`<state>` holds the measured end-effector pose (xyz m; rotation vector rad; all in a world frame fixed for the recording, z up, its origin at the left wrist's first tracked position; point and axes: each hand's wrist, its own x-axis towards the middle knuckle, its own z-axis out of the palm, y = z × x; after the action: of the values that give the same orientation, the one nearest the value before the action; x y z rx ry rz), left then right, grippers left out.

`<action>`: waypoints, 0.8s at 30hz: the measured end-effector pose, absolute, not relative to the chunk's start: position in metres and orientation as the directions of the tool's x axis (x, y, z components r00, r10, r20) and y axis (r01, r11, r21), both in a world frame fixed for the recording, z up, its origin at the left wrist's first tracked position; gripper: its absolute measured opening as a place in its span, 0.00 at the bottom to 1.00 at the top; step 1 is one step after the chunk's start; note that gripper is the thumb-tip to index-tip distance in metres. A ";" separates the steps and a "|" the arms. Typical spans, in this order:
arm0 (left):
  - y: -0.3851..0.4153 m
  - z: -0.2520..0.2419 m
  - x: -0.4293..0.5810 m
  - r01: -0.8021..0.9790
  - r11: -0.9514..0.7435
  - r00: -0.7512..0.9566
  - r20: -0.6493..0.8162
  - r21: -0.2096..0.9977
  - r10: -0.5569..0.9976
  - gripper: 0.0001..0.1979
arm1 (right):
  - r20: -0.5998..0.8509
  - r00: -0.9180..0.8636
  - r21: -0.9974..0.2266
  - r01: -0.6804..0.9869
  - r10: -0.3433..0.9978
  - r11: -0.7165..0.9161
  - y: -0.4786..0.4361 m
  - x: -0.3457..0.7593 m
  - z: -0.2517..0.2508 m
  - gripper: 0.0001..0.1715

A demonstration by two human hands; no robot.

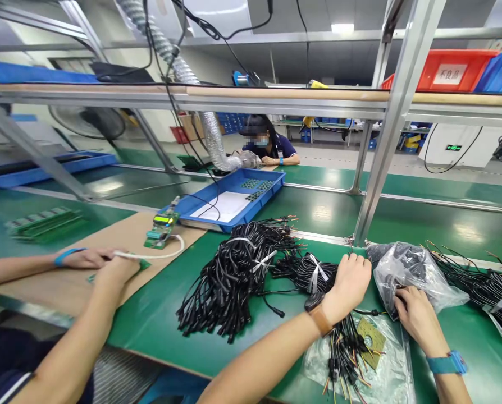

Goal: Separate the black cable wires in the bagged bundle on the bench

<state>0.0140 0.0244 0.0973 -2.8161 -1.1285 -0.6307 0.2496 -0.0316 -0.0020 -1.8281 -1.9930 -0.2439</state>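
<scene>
Green matting covers a factory workbench under a metal rack. At its near edge the left hand rests, fingers curled, on a tied bundle of black cables, steadying it. Right of that bundle, the right hand reaches into a clear crinkled plastic bag; its grip is hidden. Left of the bundle, a co-worker's hands hold a white cable on brown cardboard.

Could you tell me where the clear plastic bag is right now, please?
In the head view, the clear plastic bag lies on the green table at right, the right hand at its lower edge, between the left hand and black cable bundles.
</scene>
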 end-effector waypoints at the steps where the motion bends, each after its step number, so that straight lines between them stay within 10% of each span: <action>1: 0.029 0.099 0.021 0.705 -0.704 0.639 0.350 0.090 0.685 0.07 | 0.413 -0.043 -0.160 0.980 0.910 0.119 -0.030 0.250 -0.002 0.13; 14: 0.040 0.121 0.010 0.645 -0.668 0.493 0.466 0.371 0.735 0.10 | 0.401 0.016 -0.313 0.942 0.916 0.120 -0.028 0.247 0.003 0.11; 19: 0.015 0.109 -0.019 0.280 -0.867 0.770 0.443 0.412 0.459 0.11 | 0.350 -0.011 -0.204 0.975 0.937 0.087 -0.031 0.242 0.013 0.13; 24: 0.004 0.075 -0.029 0.281 -0.920 0.903 0.250 0.273 0.350 0.04 | 0.355 0.012 -0.226 0.971 0.935 0.073 -0.032 0.241 0.017 0.09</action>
<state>-0.0286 0.0037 0.0754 -3.2899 -0.5532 -0.5055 0.2406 -0.0324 0.0168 -1.8879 -1.9489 -0.1207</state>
